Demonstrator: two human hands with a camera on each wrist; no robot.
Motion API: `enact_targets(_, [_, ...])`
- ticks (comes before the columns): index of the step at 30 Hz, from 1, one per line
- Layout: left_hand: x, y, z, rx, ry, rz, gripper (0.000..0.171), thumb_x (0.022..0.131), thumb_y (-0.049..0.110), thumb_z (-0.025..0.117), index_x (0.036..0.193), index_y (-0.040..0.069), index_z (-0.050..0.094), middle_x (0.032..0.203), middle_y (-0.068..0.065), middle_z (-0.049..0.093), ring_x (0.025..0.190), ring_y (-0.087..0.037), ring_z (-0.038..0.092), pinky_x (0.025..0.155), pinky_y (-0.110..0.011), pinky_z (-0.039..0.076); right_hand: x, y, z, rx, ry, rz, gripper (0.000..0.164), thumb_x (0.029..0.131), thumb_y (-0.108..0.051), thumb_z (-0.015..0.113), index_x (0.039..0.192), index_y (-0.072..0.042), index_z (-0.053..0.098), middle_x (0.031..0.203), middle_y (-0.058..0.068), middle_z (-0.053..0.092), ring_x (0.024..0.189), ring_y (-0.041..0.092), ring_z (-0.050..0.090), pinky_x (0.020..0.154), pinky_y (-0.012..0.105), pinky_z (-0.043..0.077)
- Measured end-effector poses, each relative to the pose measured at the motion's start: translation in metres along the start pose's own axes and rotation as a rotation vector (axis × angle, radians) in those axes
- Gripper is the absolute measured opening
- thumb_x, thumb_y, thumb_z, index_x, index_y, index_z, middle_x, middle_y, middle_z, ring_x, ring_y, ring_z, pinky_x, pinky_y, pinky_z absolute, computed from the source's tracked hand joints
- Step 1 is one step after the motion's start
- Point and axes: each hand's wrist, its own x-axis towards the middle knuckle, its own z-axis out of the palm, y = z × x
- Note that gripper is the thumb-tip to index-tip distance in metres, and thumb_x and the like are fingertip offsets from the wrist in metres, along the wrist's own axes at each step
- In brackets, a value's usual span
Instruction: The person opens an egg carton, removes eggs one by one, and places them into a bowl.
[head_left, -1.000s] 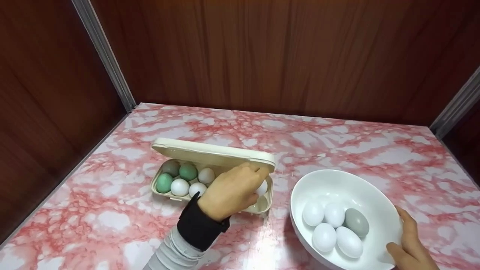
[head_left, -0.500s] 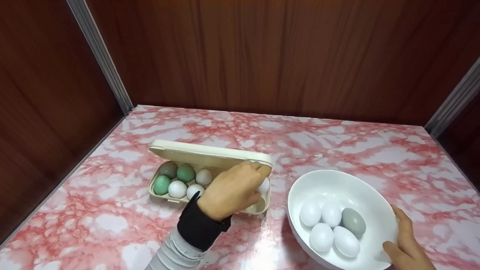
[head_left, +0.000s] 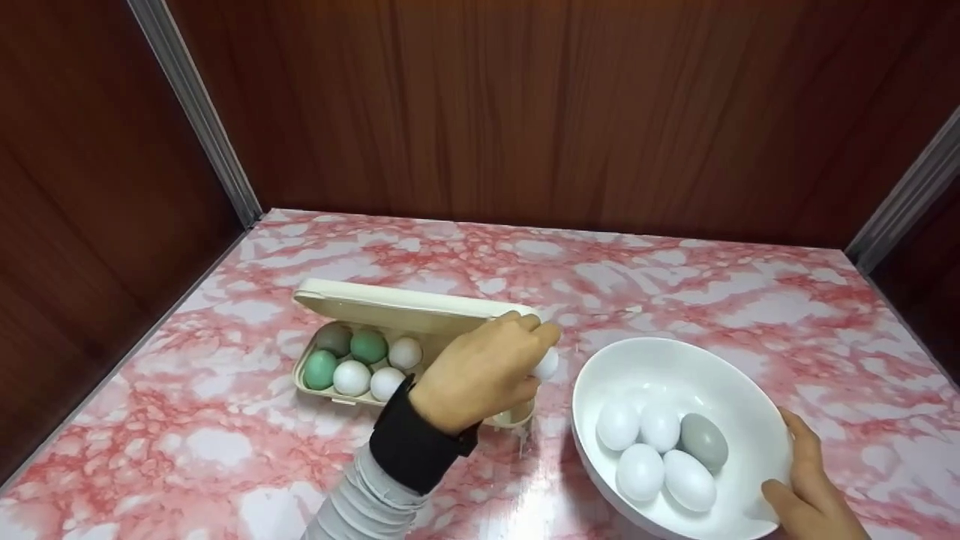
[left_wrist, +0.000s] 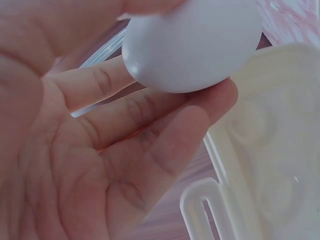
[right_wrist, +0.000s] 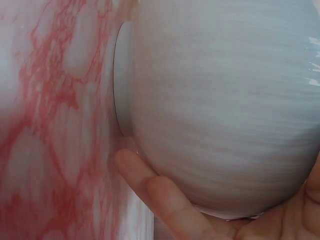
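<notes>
My left hand [head_left: 487, 367] pinches a white egg [left_wrist: 192, 47] between thumb and fingers, over the right end of a cream egg carton [head_left: 345, 400]. The carton's lid [head_left: 412, 301] stands raised at the back. Green, grey-green and white eggs sit in the carton's left part; my hand hides some of the cups. My right hand [head_left: 814, 487] holds the right side of a large white bowl [head_left: 757, 420], thumb at the rim and fingers along the outer wall. Inside the bowl lie several white eggs [head_left: 640, 472] and one grey egg [head_left: 703, 441].
The red and white marbled table [head_left: 202, 450] lies under the carton and bowl. Dark wood panels [head_left: 510, 112] with metal corner strips [head_left: 196, 105] rise at the back and both sides. A narrow strip of table separates carton and bowl.
My left hand has lifted the white egg out of the carton's right end and shifted slightly right with it. My right hand still holds the bowl.
</notes>
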Motion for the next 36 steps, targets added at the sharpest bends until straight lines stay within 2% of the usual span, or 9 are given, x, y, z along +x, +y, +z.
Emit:
enact_targets(6, [0.006, 0.005, -0.001, -0.001, 0.006, 0.03, 0.025, 0.079, 0.01, 0.073, 0.101, 0.011, 0.06, 0.089, -0.001, 0.065, 0.086, -0.022, 0.066, 0.066, -0.032, 0.054, 0.0, 0.001, 0.001, 0.043, 0.01, -0.028, 0.076, 0.094, 0.011, 0.028, 0.151, -0.028, -0.002, 0.142, 0.023, 0.011, 0.098, -0.002, 0.053, 0.07, 0.024, 0.053])
enact_targets(15, [0.023, 0.016, -0.002, -0.034, -0.018, 0.09, 0.023, 0.084, 0.017, 0.073, 0.101, 0.012, 0.06, 0.094, 0.0, 0.065, 0.088, -0.017, 0.064, 0.071, -0.027, 0.052, -0.001, 0.006, 0.001, 0.028, 0.05, -0.059, 0.076, 0.094, 0.013, 0.03, 0.152, -0.029, 0.003, 0.135, 0.014, 0.018, 0.099, -0.004, 0.051, 0.072, 0.019, 0.05])
enact_targets(21, [0.033, 0.022, 0.0, -0.033, -0.032, 0.119, 0.023, 0.082, 0.013, 0.072, 0.101, 0.011, 0.06, 0.093, 0.0, 0.065, 0.088, -0.017, 0.064, 0.073, -0.028, 0.051, -0.002, 0.002, 0.001, 0.053, 0.027, -0.025, 0.075, 0.094, 0.012, 0.028, 0.151, -0.026, -0.001, 0.14, 0.019, 0.013, 0.099, -0.003, 0.052, 0.072, 0.023, 0.053])
enact_targets(28, [0.042, 0.029, 0.003, -0.047, -0.02, 0.167, 0.021, 0.081, 0.011, 0.071, 0.099, 0.01, 0.059, 0.091, 0.001, 0.064, 0.085, -0.015, 0.064, 0.073, -0.026, 0.05, -0.003, -0.003, 0.001, -0.099, 0.034, -0.04, 0.074, 0.093, 0.012, 0.03, 0.153, -0.015, -0.006, 0.141, 0.024, 0.017, 0.101, -0.008, 0.046, 0.075, 0.016, 0.046])
enact_targets(32, [0.047, 0.033, 0.005, -0.053, -0.035, 0.175, 0.022, 0.082, 0.013, 0.072, 0.099, 0.01, 0.059, 0.091, 0.001, 0.063, 0.084, -0.013, 0.063, 0.072, -0.025, 0.05, -0.002, -0.005, 0.001, -0.098, 0.027, -0.024, 0.075, 0.093, 0.012, 0.03, 0.153, -0.013, -0.007, 0.143, 0.028, 0.016, 0.101, -0.009, 0.046, 0.074, 0.016, 0.047])
enact_targets(36, [0.054, 0.039, 0.007, -0.071, -0.066, 0.195, 0.022, 0.084, 0.014, 0.072, 0.101, 0.009, 0.059, 0.09, 0.001, 0.063, 0.082, -0.013, 0.062, 0.069, -0.024, 0.049, -0.001, -0.008, 0.001, -0.043, 0.016, 0.012, 0.073, 0.095, 0.01, 0.028, 0.152, -0.015, -0.009, 0.148, 0.027, 0.008, 0.101, -0.012, 0.045, 0.073, 0.023, 0.052])
